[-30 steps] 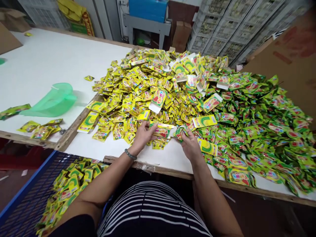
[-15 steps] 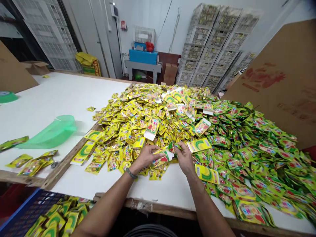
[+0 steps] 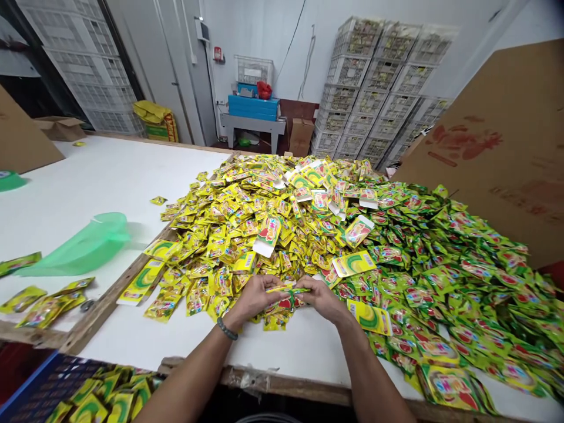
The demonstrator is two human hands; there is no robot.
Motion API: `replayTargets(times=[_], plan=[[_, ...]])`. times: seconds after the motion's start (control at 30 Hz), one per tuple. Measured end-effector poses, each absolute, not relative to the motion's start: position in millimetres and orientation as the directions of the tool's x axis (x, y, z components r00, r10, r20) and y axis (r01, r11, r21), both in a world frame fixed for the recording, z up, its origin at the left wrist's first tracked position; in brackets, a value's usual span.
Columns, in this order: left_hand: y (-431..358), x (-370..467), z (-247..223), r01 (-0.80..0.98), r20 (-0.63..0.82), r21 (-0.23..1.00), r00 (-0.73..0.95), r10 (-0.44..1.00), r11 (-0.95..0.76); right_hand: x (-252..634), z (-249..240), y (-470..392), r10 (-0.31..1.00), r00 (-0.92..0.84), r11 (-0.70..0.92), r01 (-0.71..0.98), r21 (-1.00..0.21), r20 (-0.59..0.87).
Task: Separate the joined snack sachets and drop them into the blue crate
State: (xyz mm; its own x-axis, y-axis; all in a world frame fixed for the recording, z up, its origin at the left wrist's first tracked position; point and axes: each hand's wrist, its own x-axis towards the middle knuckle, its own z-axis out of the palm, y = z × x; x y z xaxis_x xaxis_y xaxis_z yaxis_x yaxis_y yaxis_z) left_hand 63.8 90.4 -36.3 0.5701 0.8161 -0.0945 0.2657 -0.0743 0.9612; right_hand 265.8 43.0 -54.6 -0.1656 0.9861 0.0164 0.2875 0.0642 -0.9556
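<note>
Low over the near edge of the pile, my left hand [image 3: 255, 301] is closed around the left end of a small yellow-and-green carton [image 3: 284, 289]. Close beside it, my right hand [image 3: 322, 299] pinches a green sachet [image 3: 300, 290] at the carton's right end. Fingers partly cover both, so I cannot tell how far the sachet is inside. Just beyond my hands is a heap of yellow sachets [image 3: 229, 202], with a flattened-looking printed carton [image 3: 267, 235] on top. Another yellow carton [image 3: 353, 264] lies past my right hand.
Green sachets [image 3: 432, 252] spread across the right side. A green plastic scoop [image 3: 83, 247] lies left of a wooden strip [image 3: 108, 294]. Below left, a blue crate [image 3: 35, 385] holds filled cartons. A large cardboard sheet [image 3: 502, 135] stands at right; stacked white crates [image 3: 352, 88] are behind.
My hands have come together, bringing the green sachet and carton end to end. The carton has turned more edge-on and sits slightly lower. The whole view has shifted slightly.
</note>
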Motion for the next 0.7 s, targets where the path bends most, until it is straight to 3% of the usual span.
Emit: replayTargets(times=[0.17,0.33,0.4,0.43,0.5,0.57,0.63,0.7], plan=[[91.0,69.0,-39.6,0.215,-0.125,0.976,0.603,0.788,-0.010,247.0,-66.9,43.3,0.985,0.170,-0.034,0.068,-0.997,-0.021],[92.5,67.4,-31.3,0.058,-0.219,0.974,0.483,0.848,0.219,242.2,-66.7,42.1,0.956,0.280,0.097,-0.036,-0.995,0.083],[92.3,66.3,-27.3,-0.010,-0.228,0.967,0.409,0.883,0.255,246.8,-68.9,39.0,0.933,0.345,0.073,0.088,-0.993,0.100],[92.3,66.3,-26.1,-0.032,-0.232,0.964,0.380,0.895,0.263,248.5,-71.7,37.2,0.925,0.364,0.025,0.231,-0.973,0.110],[92.8,67.6,-25.8,-0.069,-0.237,0.959,0.347,0.908,0.276,249.4,-79.5,34.0,0.942,0.303,-0.044,0.537,-0.842,0.144],[93.9,69.6,-28.1,-0.094,-0.234,0.955,0.350,0.907,0.283,248.3,-87.0,31.7,0.966,0.205,-0.039,0.722,-0.691,0.160],[94.7,70.8,-31.7,-0.088,-0.229,0.956,0.366,0.902,0.278,249.2,-90.8,30.8,0.974,0.167,-0.034,0.776,-0.630,0.153],[95.1,70.7,-35.3,-0.055,-0.220,0.965,0.369,0.903,0.258,254.6,-89.5,30.7,0.970,0.212,-0.080,0.737,-0.671,0.116]])
